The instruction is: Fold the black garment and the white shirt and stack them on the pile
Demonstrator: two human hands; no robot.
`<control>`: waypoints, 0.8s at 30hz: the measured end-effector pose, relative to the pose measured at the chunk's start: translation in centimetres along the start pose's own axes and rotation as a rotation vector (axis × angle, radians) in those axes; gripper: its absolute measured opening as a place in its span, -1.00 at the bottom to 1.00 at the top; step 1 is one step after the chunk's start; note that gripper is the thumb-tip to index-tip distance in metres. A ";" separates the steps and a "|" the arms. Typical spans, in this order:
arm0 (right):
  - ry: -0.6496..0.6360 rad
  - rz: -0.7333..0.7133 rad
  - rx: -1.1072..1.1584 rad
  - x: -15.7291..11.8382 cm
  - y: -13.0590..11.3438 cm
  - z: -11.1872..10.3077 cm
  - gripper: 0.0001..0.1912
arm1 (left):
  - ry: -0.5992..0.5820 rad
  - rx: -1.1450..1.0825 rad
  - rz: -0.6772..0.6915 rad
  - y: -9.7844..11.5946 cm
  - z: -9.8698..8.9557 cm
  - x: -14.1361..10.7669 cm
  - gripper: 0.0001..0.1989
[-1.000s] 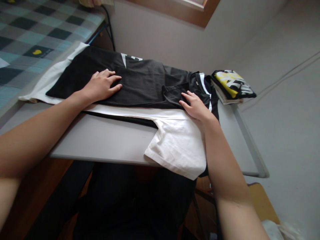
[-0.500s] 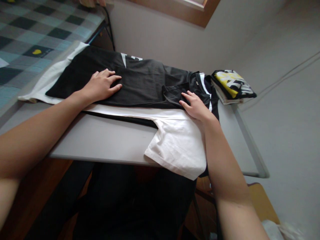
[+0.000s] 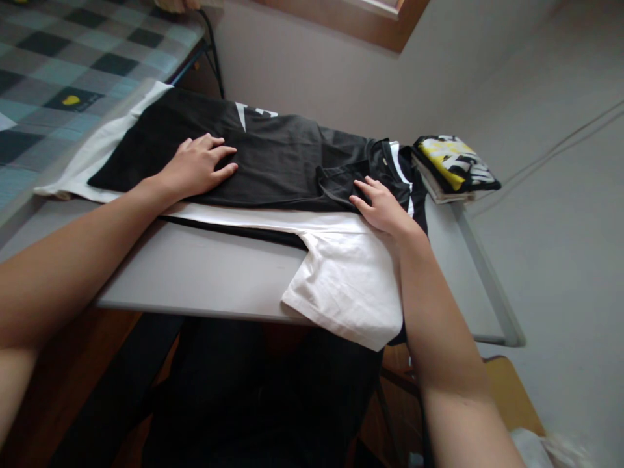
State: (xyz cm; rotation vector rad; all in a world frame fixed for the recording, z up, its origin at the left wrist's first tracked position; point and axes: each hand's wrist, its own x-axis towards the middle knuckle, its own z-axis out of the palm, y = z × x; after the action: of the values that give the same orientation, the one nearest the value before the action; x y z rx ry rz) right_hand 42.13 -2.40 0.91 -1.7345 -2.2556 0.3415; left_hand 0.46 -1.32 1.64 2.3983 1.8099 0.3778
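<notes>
A black T-shirt [image 3: 283, 162] with white lettering lies spread along the table, its collar toward the right. Under it is a white T-shirt [image 3: 346, 279], whose sleeve hangs over the table's near edge and whose hem shows at the left. A strip of another black garment peeks out below the white one. My left hand [image 3: 197, 166] rests flat on the black T-shirt's body, fingers spread. Near the black sleeve and collar, my right hand [image 3: 380, 205] lies open on the cloth with its fingers apart. Neither hand grips anything.
Folded clothes [image 3: 455, 166], the top one black, yellow and white, are stacked at the table's far right. The grey table [image 3: 209, 273] stands against a wall. A bed with a checked cover [image 3: 112, 65] is at the upper left. A yellowish stool [image 3: 511, 393] sits at the lower right.
</notes>
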 end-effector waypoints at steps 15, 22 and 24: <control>0.014 -0.018 0.003 0.1 0.4 0.3 -0.33 | -0.013 -0.058 -0.001 -0.2 0.1 0.2 -0.22; 0.010 -0.012 0.006 0.2 0.4 0.3 -0.30 | -0.020 -0.066 0.012 -0.5 0.2 0.3 -0.22; 0.006 -0.009 0.003 0.1 0.3 0.2 -0.30 | -0.019 -0.062 0.013 -0.5 0.3 0.4 -0.22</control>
State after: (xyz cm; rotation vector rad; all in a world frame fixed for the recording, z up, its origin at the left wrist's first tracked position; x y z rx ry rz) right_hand 42.26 -2.23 0.63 -1.7217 -2.2567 0.3366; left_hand 0.13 -0.81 1.30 2.3650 1.7496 0.4047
